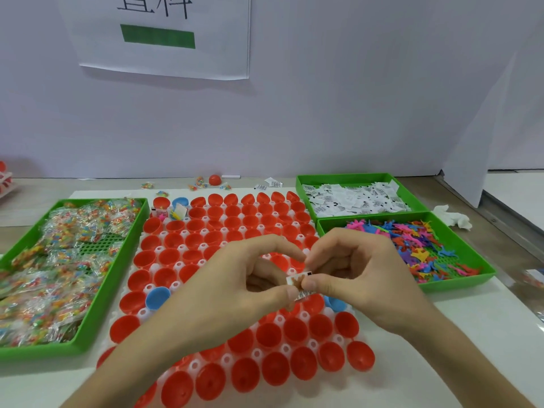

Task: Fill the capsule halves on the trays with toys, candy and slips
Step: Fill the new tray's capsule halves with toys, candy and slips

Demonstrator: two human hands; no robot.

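Pinching one slip (298, 282), left hand (235, 281) and right hand (362, 278) hover over one tray (160, 249) among three bins (117, 275).

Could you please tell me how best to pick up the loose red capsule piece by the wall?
Probably from above, pinching opposite sides of the red capsule piece: it shows a rounded top with no visible rim, and the wall stands close behind it.

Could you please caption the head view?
Left hand and right hand pinch a slip above red capsule halves.
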